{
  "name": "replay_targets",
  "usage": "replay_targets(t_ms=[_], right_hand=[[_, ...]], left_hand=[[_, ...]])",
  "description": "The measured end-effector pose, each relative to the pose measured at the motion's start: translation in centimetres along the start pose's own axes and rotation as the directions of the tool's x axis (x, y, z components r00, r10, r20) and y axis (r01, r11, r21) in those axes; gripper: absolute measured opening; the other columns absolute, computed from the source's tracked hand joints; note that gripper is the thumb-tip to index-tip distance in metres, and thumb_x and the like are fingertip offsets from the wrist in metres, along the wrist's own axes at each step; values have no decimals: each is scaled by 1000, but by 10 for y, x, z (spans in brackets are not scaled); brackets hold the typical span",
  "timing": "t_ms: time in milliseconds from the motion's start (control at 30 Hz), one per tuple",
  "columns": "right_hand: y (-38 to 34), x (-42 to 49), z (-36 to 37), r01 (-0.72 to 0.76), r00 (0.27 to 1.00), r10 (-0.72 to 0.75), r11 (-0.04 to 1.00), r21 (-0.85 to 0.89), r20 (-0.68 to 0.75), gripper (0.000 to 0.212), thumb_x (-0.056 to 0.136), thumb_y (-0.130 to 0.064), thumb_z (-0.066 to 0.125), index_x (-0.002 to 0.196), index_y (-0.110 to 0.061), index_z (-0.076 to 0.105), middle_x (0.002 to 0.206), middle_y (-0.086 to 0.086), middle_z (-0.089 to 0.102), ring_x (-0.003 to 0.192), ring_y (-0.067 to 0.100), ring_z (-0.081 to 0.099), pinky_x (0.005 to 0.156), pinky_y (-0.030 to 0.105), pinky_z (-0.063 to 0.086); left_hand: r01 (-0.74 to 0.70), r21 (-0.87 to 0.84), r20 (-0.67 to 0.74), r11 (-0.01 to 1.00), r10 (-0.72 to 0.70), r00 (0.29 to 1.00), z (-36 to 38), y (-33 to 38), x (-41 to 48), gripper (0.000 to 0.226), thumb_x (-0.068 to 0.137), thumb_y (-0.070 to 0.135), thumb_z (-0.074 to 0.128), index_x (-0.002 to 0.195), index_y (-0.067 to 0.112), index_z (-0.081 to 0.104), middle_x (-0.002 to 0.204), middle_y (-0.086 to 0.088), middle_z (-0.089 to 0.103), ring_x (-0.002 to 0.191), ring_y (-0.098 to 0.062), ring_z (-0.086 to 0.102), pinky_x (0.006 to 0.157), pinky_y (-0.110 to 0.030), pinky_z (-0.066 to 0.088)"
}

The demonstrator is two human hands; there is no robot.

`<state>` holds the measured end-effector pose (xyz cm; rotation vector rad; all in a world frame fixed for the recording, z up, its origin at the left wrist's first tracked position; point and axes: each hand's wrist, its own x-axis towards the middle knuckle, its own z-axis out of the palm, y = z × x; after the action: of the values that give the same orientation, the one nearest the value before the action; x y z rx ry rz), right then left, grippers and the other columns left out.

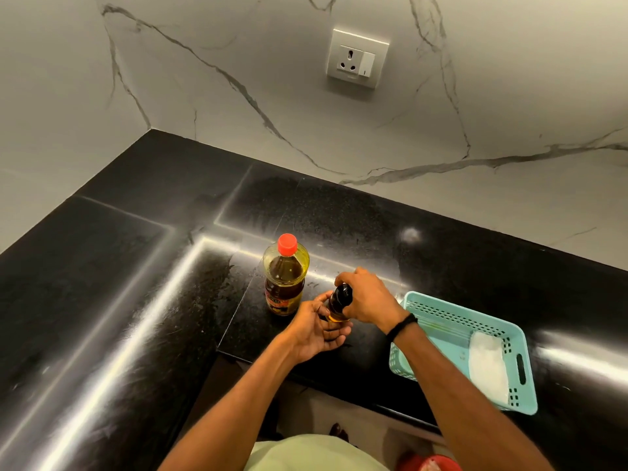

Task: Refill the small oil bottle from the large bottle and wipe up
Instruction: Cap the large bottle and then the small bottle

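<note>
Logged black counter (pixel 136 300), polished, streaked with glare. Noted teal basket (pixel 458 305) on it at right, white cloth (pixel 486 365) lying inside, touched by neither hand. Noted large bottle (pixel 284 283) upright left of centre, red cap (pixel 287 242) on, dark oil well up its body. Found small bottle (pixel 339 305) just right of large bottle and nearer to viewer, close but seemingly apart, about upright, amber showing at its foot. Base on counter or just above it: cannot tell, hidden by fingers.

Judged step in hand: opening small bottle, first stage of refill. No pouring possible with both caps on. Wiping not begun.

Next move, as judgement: twist dark cap (pixel 343 292) off, set it down somewhere clean, then uncap large bottle and tip it over the narrow neck. Calls for firm hold low on small bottle and a slow pour. No funnel seen, so drips onto counter likely. Cloth within easy reach for that.

Pose:
- Both forearms reaching in from bottom of view, converging on small bottle.
- Right hand (pixel 365 295) over top of it from the right, fingers and thumb curled round dark cap, black band (pixel 402 322) at wrist.
- Left hand (pixel 316 326) lower, palm turned up and inward, fingers wrapped round lower body to brace it.
</note>
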<state>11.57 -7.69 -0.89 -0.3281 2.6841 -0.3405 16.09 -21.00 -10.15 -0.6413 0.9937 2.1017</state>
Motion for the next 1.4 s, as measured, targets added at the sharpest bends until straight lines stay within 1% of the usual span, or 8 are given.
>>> replay_targets(t_ms=[200, 400, 600, 733, 900, 1067, 1267, 1400], right_hand=[[-1, 5, 5, -80, 997, 80, 996, -34, -19, 55, 74, -43, 80, 117, -17, 58, 113, 11, 56, 100, 29, 59, 69, 29, 42], [0, 1, 7, 50, 998, -46, 994, -94, 48, 69, 79, -11, 74, 140, -29, 45, 130, 10, 42, 112, 32, 56, 87, 33, 50], [-4, 2, 7, -24, 999, 29, 990, -137, 33, 56, 81, -29, 76, 130, -21, 51, 118, 13, 53, 103, 32, 59, 81, 35, 48], [-2, -1, 13, 60, 996, -51, 989, -138, 67, 69, 80, -12, 73, 141, -28, 44, 128, 10, 42, 110, 33, 58, 85, 33, 50], [-6, -2, 15, -37, 999, 34, 992, -123, -31, 44, 86, -27, 70, 125, -19, 54, 114, 14, 52, 101, 33, 60, 78, 37, 51], [-3, -1, 14, -19, 999, 22, 997, -73, 43, 68, 80, -24, 77, 140, -26, 45, 126, 11, 46, 111, 32, 57, 85, 32, 48], [-2, 0, 13, -88, 996, 87, 995, -37, -13, 60, 80, -36, 77, 131, -20, 51, 117, 13, 58, 107, 30, 59, 78, 32, 46], [-3, -5, 18, -44, 999, 44, 998, -53, 10, 67, 82, -17, 74, 140, -28, 43, 123, 10, 48, 109, 30, 57, 84, 34, 51]], left_hand=[[12, -35, -12, 999, -13, 1000, -3, 1, 3, 43, 81, 23, 41, 111, 40, 66, 111, -32, 67, 86, -35, 69, 78, -40, 55], [21, -20, -49, 1000, -22, 999, -6, 1, 9, 35, 95, 26, 36, 115, 39, 62, 104, -26, 71, 84, -33, 70, 78, -40, 55], [40, -5, -66, 999, -40, 997, -9, 1, 15, 32, 103, 24, 32, 119, 38, 56, 94, -21, 73, 80, -30, 70, 76, -38, 54], [42, -35, -64, 998, -44, 997, -10, 3, 15, 31, 103, 24, 35, 122, 38, 55, 92, -21, 72, 77, -30, 70, 76, -39, 54], [36, -45, -61, 998, -39, 997, -10, 3, 16, 33, 102, 22, 34, 124, 35, 55, 88, -16, 74, 79, -29, 71, 75, -38, 54], [47, -59, -56, 997, -50, 997, -10, 3, 16, 35, 102, 21, 32, 124, 35, 56, 91, -20, 70, 78, -30, 70, 75, -38, 54], [48, -78, -35, 996, -51, 998, -10, 3, 15, 37, 103, 20, 30, 127, 34, 53, 96, -23, 71, 81, -31, 69, 76, -39, 54], [50, -80, -47, 996, -54, 997, -8, 4, 14, 37, 103, 19, 30, 126, 34, 54, 97, -22, 69, 79, -30, 69, 74, -39, 54]])
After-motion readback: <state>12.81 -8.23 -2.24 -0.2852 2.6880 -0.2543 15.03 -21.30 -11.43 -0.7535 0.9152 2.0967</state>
